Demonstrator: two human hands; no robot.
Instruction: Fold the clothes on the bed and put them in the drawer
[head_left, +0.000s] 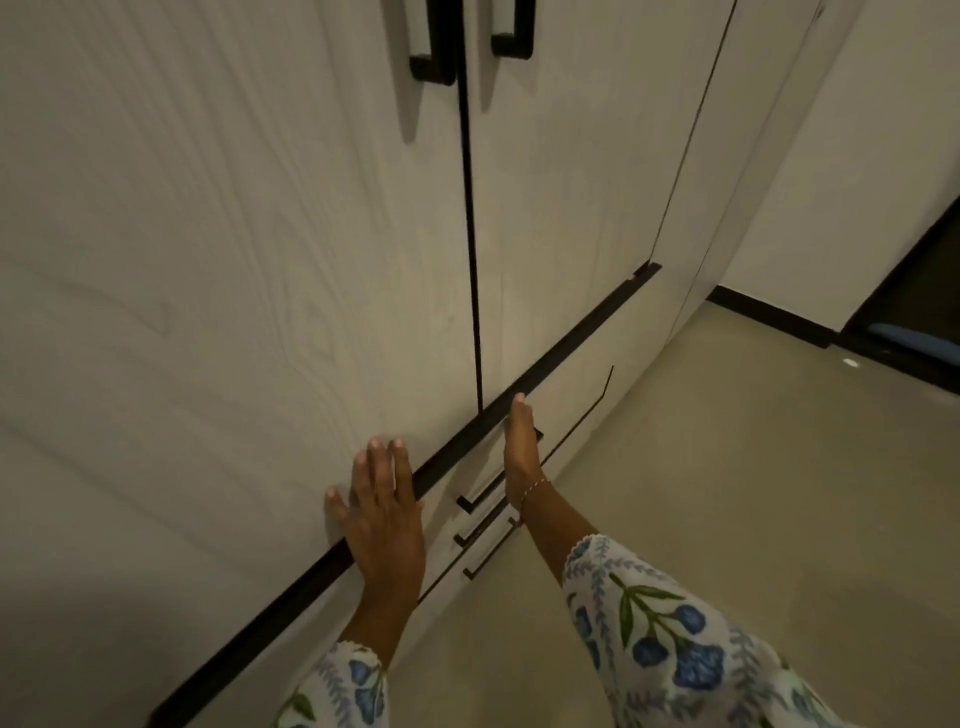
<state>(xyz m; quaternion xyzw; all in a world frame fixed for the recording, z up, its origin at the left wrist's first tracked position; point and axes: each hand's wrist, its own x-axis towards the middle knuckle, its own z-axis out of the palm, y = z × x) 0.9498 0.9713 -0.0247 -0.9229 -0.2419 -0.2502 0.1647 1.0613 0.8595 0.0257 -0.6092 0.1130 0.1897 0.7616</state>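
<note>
Drawer (524, 499), fronts flush under the wardrobe doors (260, 260), likely just shut: left hand (382, 514) flat, fingers straight, against it; right hand (521, 452) edge-on, straight, empty.

So the wardrobe (260, 260) filled the left and middle, two doors side by side with the handles (470, 41) up top by the seam. Drawers (519, 525) sat below the doors. Left hand (382, 514) lay flat on the left door's bottom edge, right hand (521, 452) just right of it on the top drawer. Floor (727, 493) off to the right.
</note>
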